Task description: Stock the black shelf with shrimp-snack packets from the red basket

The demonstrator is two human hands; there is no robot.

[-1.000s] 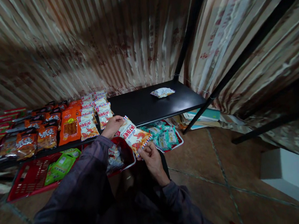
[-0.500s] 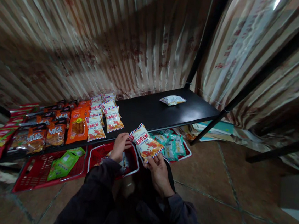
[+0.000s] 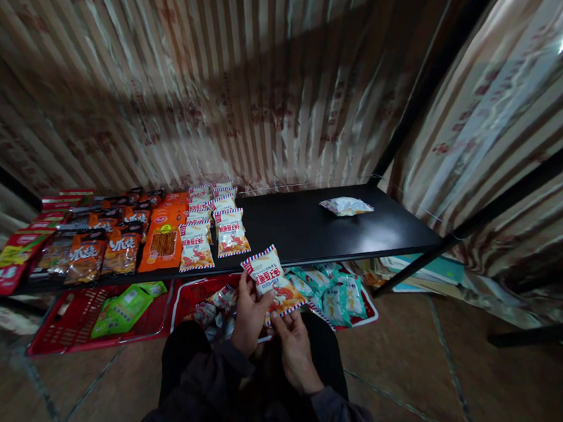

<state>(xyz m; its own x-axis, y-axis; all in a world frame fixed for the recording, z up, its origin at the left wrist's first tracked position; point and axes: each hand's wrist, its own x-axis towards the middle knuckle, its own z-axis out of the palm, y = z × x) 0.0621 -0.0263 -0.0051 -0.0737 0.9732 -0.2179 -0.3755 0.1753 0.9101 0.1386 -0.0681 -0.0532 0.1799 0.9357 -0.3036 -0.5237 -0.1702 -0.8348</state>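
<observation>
Between my two hands is a white and orange snack bag (image 3: 274,277) with red lettering and striped ends, held just in front of the shelf edge. My left hand (image 3: 249,315) is closed on its left side, the thumb across the front. At the bottom edge, my right hand (image 3: 295,350) pinches the bag. Matching snack bags (image 3: 232,233) stand in two rows on the black shelf (image 3: 288,230), left of the held one. Another pale bag (image 3: 346,205) lies alone toward the shelf's right end.
Orange packets (image 3: 161,244), dark-and-orange packets (image 3: 85,255) and red packets (image 3: 12,259) fill the shelf's left part. Below are a red basket with green packets (image 3: 128,309), a basket of mixed bags (image 3: 206,313) and one of teal bags (image 3: 335,296). A slanting black post (image 3: 412,264) stands right.
My left hand has come down and right, from near the bag's left corner to a grip on its side. The bag is turned a little more upright. The view has shifted slightly.
</observation>
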